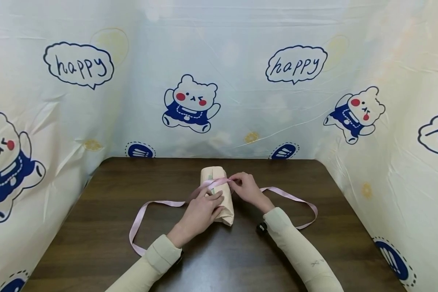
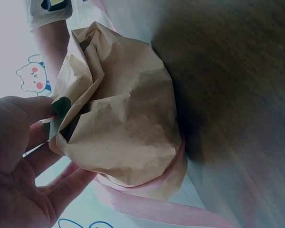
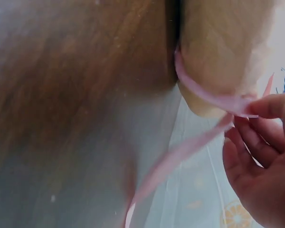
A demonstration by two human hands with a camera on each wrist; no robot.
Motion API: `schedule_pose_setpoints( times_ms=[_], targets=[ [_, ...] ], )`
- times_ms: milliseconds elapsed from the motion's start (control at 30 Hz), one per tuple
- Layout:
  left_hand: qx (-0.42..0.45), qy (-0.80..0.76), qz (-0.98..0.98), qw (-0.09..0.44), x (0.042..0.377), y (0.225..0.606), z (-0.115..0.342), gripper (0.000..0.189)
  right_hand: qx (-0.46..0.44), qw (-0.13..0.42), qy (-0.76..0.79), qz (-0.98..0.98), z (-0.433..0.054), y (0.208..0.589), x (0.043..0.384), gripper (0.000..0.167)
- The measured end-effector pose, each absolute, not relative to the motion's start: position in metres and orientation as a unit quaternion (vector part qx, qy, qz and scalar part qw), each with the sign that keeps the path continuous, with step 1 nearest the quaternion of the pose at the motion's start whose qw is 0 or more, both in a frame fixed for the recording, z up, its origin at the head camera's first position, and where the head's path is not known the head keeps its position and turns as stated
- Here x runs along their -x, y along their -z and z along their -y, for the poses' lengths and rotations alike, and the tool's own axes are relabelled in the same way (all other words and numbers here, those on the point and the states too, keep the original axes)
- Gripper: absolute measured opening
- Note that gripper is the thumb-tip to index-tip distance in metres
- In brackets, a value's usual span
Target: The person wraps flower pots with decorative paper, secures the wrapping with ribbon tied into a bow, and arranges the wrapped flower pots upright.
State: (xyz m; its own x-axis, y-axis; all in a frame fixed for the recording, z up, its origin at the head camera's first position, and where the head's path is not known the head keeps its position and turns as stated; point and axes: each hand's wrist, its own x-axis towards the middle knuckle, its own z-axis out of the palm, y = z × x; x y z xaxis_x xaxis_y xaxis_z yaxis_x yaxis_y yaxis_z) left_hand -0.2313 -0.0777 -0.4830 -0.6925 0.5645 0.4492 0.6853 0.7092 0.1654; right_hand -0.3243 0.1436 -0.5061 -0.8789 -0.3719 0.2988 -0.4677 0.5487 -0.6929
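A wrapped brown paper package (image 1: 224, 205) lies on the dark wooden table, its folded end showing in the left wrist view. A pink ribbon (image 1: 219, 183) goes around it and across its top. My left hand (image 1: 200, 211) rests on top of the package, fingers on the paper just below the ribbon; the left wrist view has the fingertips beside a green patch (image 2: 61, 107) on the paper. At the package's right edge, my right hand (image 1: 247, 187) pinches the ribbon between thumb and fingers. Seen from the right wrist, the ribbon (image 3: 206, 95) rises along the package's side to those fingertips.
One loose ribbon tail (image 1: 140, 219) curves over the table to the left, and another tail (image 1: 295, 197) loops out to the right past my right wrist. A printed cloth (image 1: 241, 113) with bears and "happy" bubbles hangs behind the table (image 1: 106, 227) and along both sides.
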Motion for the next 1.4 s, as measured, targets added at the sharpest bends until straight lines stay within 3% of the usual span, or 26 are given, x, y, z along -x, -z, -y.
schedule_pose_setpoints(
  times_ms=[267,567,700,833,1033,1200,1400],
  targets=[
    [0.333,0.162,0.911,0.182,0.229,0.484,0.079,0.034,-0.236,-0.007,-0.466,0.853,-0.15,0.502,0.313,0.017],
    [0.335,0.163,0.91,0.185,0.228,0.486,0.078,0.034,-0.231,-0.118,-0.565,0.783,-0.15,0.504,0.303,0.038],
    [0.337,0.16,0.909,0.188,0.228,0.487,0.078,0.034,-0.245,-0.114,-0.569,0.776,-0.15,0.498,0.299,0.043],
    [0.337,0.162,0.909,0.186,0.228,0.487,0.078,0.032,-0.276,-0.077,-0.534,0.795,-0.154,0.496,0.298,0.046],
    [0.333,0.155,0.912,0.183,0.231,0.486,0.077,0.033,-0.268,-0.027,-0.499,0.824,-0.161,0.493,0.299,0.028],
    [0.332,0.163,0.911,0.183,0.23,0.483,0.078,0.033,-0.26,-0.028,-0.505,0.823,-0.165,0.49,0.3,0.018],
    [0.326,0.175,0.915,0.162,0.23,0.48,0.079,0.033,-0.275,-0.045,-0.498,0.821,-0.169,0.485,0.299,0.029]
  ],
)
